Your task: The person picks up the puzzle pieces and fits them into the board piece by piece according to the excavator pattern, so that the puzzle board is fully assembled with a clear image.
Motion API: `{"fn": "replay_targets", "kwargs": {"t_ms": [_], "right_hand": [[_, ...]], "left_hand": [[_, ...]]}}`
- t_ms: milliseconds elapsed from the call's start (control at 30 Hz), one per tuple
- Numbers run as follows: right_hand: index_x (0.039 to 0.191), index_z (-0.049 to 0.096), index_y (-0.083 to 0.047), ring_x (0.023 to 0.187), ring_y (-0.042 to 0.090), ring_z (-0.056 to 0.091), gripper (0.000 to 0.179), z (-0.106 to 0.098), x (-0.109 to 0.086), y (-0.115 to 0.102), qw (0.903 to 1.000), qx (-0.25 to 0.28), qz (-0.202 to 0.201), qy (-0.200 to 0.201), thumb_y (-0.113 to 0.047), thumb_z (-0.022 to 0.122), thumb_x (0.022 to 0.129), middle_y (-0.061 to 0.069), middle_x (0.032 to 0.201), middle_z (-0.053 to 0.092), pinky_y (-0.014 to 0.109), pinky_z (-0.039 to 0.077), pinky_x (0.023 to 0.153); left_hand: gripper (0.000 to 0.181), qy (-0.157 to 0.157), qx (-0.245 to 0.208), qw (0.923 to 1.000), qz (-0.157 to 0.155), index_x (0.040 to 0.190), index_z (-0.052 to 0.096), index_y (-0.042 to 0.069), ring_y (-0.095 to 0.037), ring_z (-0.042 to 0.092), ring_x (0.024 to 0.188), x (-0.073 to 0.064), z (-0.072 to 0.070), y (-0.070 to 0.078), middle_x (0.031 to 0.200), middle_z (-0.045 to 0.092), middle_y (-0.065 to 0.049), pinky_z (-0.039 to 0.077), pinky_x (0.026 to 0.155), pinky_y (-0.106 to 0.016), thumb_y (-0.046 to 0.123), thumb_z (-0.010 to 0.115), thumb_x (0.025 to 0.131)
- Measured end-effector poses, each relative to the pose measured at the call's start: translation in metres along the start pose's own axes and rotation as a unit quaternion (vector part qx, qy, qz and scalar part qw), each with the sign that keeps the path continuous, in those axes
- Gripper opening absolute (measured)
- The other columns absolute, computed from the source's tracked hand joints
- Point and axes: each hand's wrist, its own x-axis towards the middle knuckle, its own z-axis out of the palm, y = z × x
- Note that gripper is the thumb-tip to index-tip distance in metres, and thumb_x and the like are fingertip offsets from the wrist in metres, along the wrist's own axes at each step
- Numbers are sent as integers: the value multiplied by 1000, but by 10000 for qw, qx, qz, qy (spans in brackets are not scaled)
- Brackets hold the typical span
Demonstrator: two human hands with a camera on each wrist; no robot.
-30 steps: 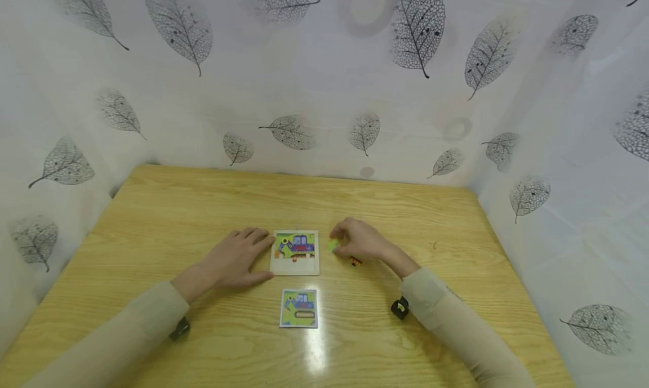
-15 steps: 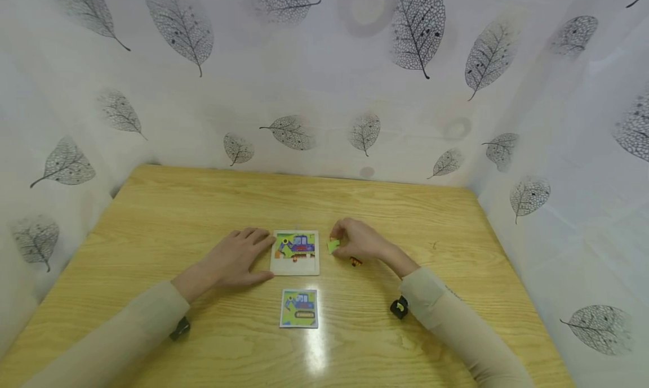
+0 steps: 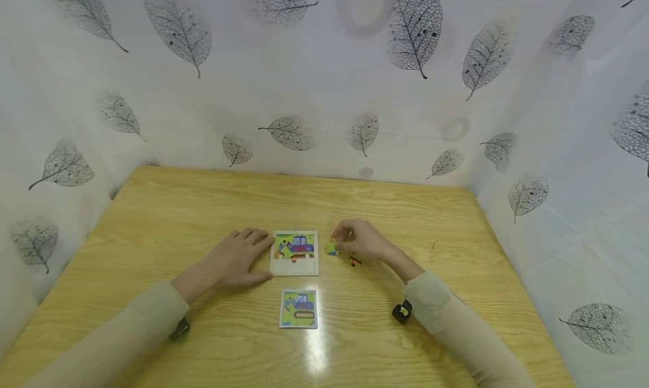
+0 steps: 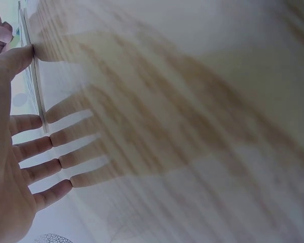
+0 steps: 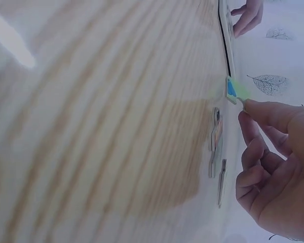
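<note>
In the head view, your left hand lies at the left side of the cream, square, shallow puzzle tray, fingers straight and thumb spread well away from them. The tray holds a blue digger picture on green, its lower strip pale and bare. Your right hand is just right of the tray, thumb and finger pinching a flat green-and-blue puzzle piece near the tray's right edge. A small orange-and-dark striped piece lies farther right of the tray, below that hand; nearer you than the tray is a square printed card with a similar digger, on the pale yellow wood-grain table. The left wrist view adds what the head view leaves unclear: your left thumb and index finger touch the tray's edge, while the other fingertips rest on the table beside it. The right wrist view shows the pinch from the side, thumb tip on the green-and-blue piece, plus thin flat pieces lying away from the tray, mostly hidden from the head view by your hand.
</note>
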Motion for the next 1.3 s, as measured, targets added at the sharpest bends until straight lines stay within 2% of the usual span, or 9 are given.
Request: {"fn": "replay_targets", "kwargs": {"t_ms": [233, 500, 767, 967, 1167, 1300], "right_hand": [[110, 76, -10, 77, 11, 63, 17, 8, 3, -7, 9986, 527, -59, 51, -16, 79, 94, 5, 97, 74, 23, 55, 65], [110, 76, -8, 76, 7, 62, 18, 29, 11, -26, 9958, 860, -298, -84, -14, 79, 94, 6, 95, 75, 20, 54, 67], [110, 76, -13, 77, 8, 63, 17, 46, 23, -46, 9959, 788, -353, -269, -18, 80, 94, 1, 93, 74, 21, 55, 72], [112, 76, -9, 79, 6, 64, 17, 55, 29, -57, 9939, 914, -426, -451, -14, 78, 95, 2, 94, 75, 19, 53, 71], [113, 75, -6, 74, 5, 61, 19, 65, 33, -65, 9921, 1012, -520, -524, -11, 78, 95, 5, 92, 75, 17, 50, 64], [113, 75, -6, 73, 4, 61, 20, 70, 35, -69, 9940, 838, -508, -490, -11, 79, 94, 4, 91, 75, 16, 50, 64]], "left_hand": [[82, 18, -23, 10000, -5, 152, 54, 8, -41, 56, 138, -1, 0, 0, 153, 56, -19, 51, 110, -63, 65, 64, 95], [83, 37, 6, 10000, 6, 152, 54, 8, -40, 56, 137, 0, 2, -2, 152, 56, -18, 52, 109, -62, 67, 62, 95], [82, 25, -51, 10000, 10, 153, 54, 9, -41, 56, 138, 1, 2, -2, 153, 55, -18, 52, 110, -62, 66, 64, 94], [83, 28, -6, 10000, 31, 153, 53, 9, -40, 56, 138, 1, 3, -3, 154, 55, -18, 52, 109, -61, 67, 63, 94], [83, 43, 15, 10000, 43, 153, 53, 9, -40, 56, 138, 1, 3, -3, 153, 55, -18, 52, 109, -61, 67, 63, 95], [82, 62, 33, 9999, 81, 152, 54, 8, -41, 57, 136, 0, 3, -3, 152, 56, -18, 53, 108, -62, 67, 63, 95]]}}
